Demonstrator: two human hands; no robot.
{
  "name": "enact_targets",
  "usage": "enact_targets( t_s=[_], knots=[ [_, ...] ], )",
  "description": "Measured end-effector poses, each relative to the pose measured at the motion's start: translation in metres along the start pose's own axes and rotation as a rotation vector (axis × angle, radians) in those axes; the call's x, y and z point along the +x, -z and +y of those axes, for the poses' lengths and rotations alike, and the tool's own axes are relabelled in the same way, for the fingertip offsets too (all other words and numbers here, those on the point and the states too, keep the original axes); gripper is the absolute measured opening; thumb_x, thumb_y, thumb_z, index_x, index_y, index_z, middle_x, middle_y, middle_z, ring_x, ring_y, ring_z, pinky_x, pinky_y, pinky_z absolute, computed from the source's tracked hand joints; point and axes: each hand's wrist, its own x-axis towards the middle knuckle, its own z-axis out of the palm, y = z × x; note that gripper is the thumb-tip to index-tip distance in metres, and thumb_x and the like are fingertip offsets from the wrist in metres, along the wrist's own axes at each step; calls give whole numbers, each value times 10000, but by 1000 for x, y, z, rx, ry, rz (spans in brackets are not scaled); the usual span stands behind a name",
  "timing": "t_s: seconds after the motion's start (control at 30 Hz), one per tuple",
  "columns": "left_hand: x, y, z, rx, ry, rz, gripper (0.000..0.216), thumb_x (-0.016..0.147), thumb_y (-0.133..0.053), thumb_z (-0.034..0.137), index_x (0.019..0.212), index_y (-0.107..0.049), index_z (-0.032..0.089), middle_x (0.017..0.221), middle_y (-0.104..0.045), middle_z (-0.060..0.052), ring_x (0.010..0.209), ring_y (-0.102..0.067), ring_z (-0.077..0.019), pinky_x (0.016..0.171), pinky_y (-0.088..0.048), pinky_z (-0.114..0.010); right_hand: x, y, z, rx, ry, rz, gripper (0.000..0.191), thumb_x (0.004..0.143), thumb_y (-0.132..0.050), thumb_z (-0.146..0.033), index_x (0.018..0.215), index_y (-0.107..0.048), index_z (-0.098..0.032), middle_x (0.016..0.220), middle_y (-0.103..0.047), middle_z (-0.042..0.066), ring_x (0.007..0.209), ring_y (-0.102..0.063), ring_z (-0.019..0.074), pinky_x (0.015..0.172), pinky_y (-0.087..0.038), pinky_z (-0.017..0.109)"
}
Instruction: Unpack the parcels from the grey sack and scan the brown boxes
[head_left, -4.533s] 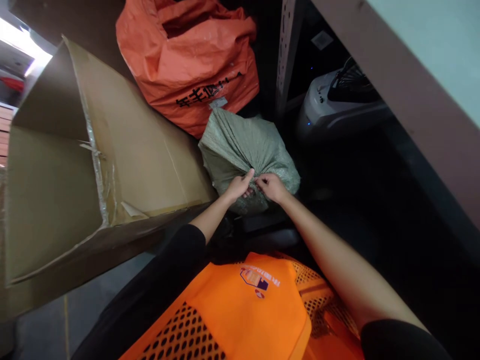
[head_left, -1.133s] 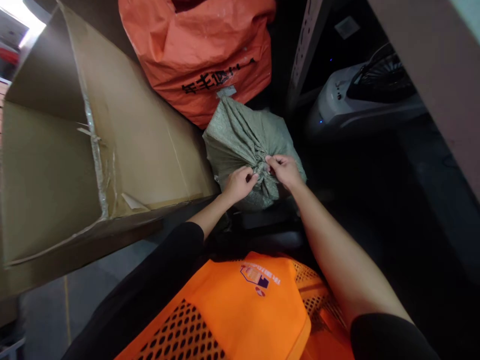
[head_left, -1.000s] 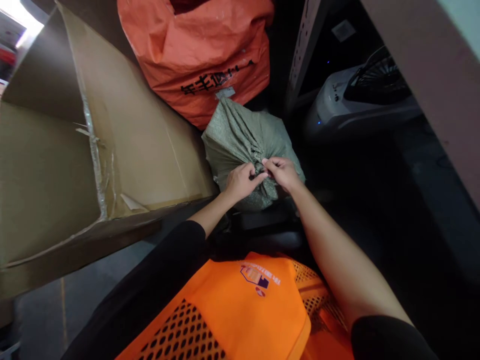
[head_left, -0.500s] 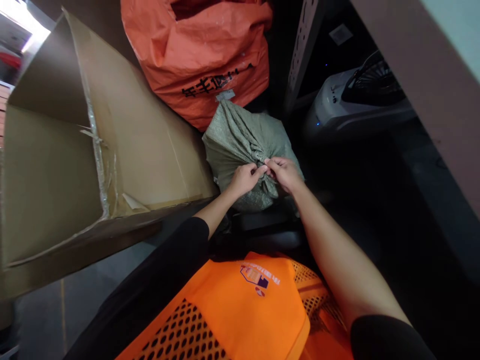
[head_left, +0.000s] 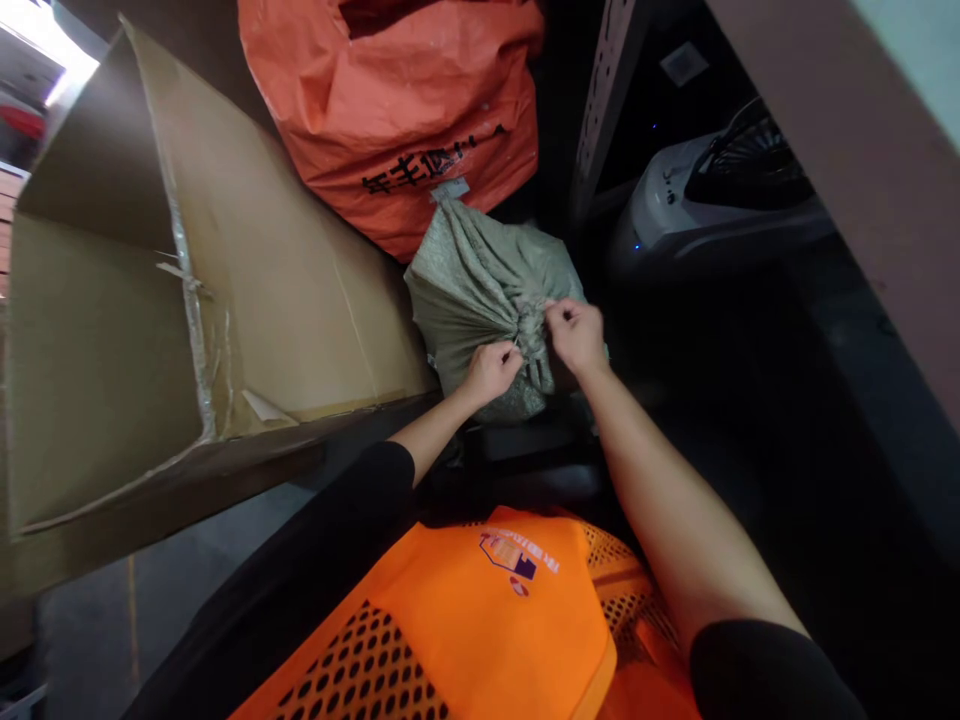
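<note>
A grey-green woven sack (head_left: 465,280) stands in front of me, its mouth gathered into a twisted, bunched neck. My left hand (head_left: 493,372) is closed in a pinch at the left of the neck, and a short pale bit of string (head_left: 516,341) shows at its fingertips. On the other side, my right hand (head_left: 576,332) is pinched too, beside the bunched cloth; what its fingertips hold looks like the string's other end, mostly hidden. Both hands are close to the sack, with the knotted part between them.
A large open cardboard box (head_left: 262,270) lies to the left. Behind the sack is an orange-red bag (head_left: 405,110) with black lettering. A grey-white machine with a fan grille (head_left: 660,200) sits at right, beyond a perforated metal post (head_left: 600,100). A shelf beam (head_left: 847,150) crosses the upper right.
My hands have drawn apart from the middle of the neck, the left slightly down, the right up and to the right. The bunched neck now shows between them.
</note>
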Motion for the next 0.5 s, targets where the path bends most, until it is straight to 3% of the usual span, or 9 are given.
enact_targets(
  t_s=[0.07,0.2,0.3,0.37,0.5],
  knots=[
    [-20,6,-7,49,67,-7,376,887,-506,200,558,-324,207,514,-294,60,524,-340,-109,570,-221,-273,12,7,2,-32,6,79,417,911,-606,-427,565,-502,-218,540,-423,-19,549,-373,134,560,-305,305],
    [-30,24,-6,82,41,58,370,966,-479,285,613,-400,209,554,-406,40,560,-429,-124,583,-278,-265,25,12,0,42,-12,-70,391,906,-610,-365,554,-545,-206,545,-509,5,534,-422,133,564,-325,306],
    [-2,31,12,119,-75,132,319,1001,-530,406,755,-531,203,702,-577,3,680,-541,-142,681,-381,-264,20,7,-11,136,-29,-144,408,918,-590,-386,557,-548,-202,535,-510,-2,506,-396,118,552,-316,299],
    [22,32,25,179,-69,139,326,990,-586,476,812,-570,203,744,-621,-11,711,-576,-158,702,-399,-272,14,5,-21,146,-10,-199,405,914,-587,-403,566,-563,-196,529,-497,-12,502,-377,110,547,-302,294],
    [48,27,39,360,-2,16,382,955,-650,548,805,-606,199,747,-653,-48,714,-619,-208,659,-383,-296,5,10,-33,91,56,-278,409,896,-592,-428,564,-549,-191,534,-462,-25,532,-377,104,565,-300,287]
  ],
)
